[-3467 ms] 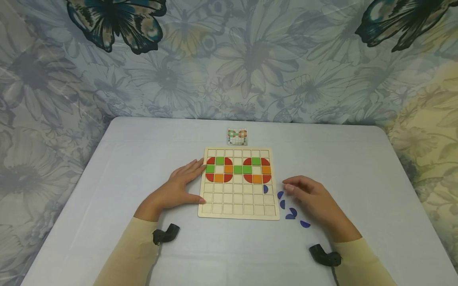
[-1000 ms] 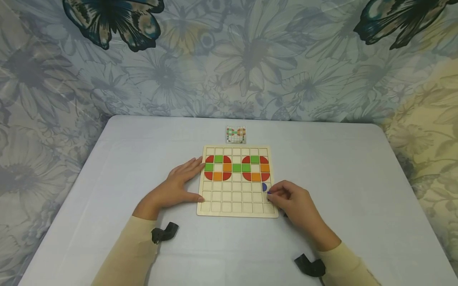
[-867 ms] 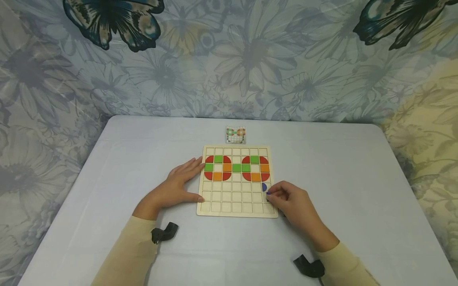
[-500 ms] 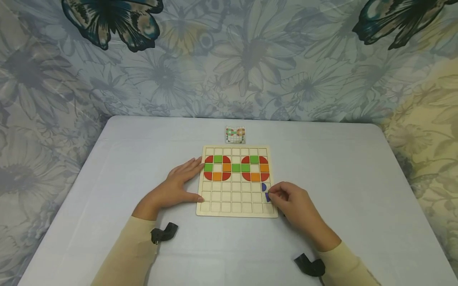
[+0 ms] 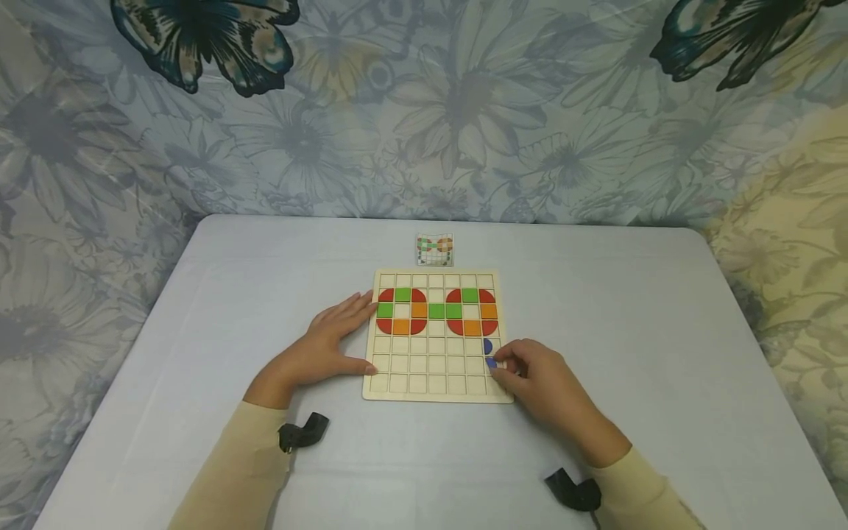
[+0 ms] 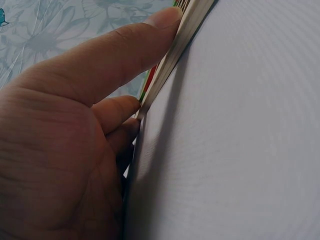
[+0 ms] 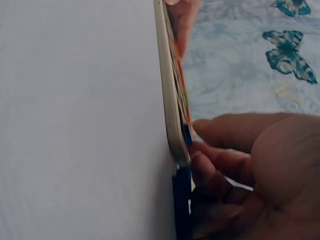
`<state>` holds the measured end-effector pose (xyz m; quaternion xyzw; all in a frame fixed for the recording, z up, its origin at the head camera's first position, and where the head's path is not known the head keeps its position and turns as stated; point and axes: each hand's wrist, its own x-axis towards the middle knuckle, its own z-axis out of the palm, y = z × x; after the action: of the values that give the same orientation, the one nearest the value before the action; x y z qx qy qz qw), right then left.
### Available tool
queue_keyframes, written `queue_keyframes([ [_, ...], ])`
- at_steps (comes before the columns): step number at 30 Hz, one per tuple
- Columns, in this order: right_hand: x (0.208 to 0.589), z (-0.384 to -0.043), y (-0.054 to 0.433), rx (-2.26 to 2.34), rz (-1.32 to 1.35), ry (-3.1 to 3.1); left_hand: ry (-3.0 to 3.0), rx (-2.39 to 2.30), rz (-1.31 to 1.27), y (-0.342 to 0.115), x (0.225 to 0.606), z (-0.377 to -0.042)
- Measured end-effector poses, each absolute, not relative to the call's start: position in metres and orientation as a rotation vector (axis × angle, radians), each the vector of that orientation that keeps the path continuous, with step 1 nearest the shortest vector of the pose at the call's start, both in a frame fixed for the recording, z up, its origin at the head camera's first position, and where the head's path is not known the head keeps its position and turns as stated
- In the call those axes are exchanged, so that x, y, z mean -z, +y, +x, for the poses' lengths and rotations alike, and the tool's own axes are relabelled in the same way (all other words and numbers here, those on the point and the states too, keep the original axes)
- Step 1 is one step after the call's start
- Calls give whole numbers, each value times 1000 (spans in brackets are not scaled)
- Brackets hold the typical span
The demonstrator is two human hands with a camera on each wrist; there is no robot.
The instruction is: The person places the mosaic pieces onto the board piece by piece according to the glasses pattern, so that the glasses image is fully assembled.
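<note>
A square wooden grid board [image 5: 430, 402] lies mid-table, with red, green and orange tiles set in its upper rows. My left hand [image 5: 324, 346] rests at its left edge with fingers and thumb extended, the tips touching the rim. At the right edge, my right hand [image 5: 546, 383] pinches a blue half-circle tile [image 5: 491, 362] between thumb and finger over a right-column cell. Just above it sits another blue half-circle tile [image 5: 487, 346] in its cell. The right wrist view shows the pinched tile edge-on against the board, partly covered by the fingertips.
Behind the board lies a small pattern card [image 5: 434, 250]. More blue tiles [image 7: 182, 205] lie on the white table beside the board's right edge, mostly hidden by the right hand in the head view. A flowered cloth [image 5: 464, 110] hangs behind the table.
My right hand has moved from beside the loose blue tiles to the board's right edge, bringing one blue tile. Over the last second that tile has turned and shifted. My left hand stays put.
</note>
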<state>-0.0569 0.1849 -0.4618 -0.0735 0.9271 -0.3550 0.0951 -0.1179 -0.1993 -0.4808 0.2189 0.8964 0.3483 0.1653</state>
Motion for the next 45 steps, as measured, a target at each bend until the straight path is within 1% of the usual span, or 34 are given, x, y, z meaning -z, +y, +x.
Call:
queue_keyframes([
  [12, 461, -57, 186, 1074, -219, 2740, 2554, -992, 628, -199, 481, -119],
  [22, 458, -62, 209, 1524, -123, 2543, 2556, -994, 636, -200, 482, -119],
  [26, 460, -64, 221, 1584, -99, 2499, 2554, -995, 633, -200, 481, -118],
  [36, 472, -67, 243, 1482, -142, 2401, 2555, -994, 632, -200, 481, -117],
  [45, 471, -67, 240, 1273, -399, 2499, 2555, -1005, 637, -200, 481, -117],
])
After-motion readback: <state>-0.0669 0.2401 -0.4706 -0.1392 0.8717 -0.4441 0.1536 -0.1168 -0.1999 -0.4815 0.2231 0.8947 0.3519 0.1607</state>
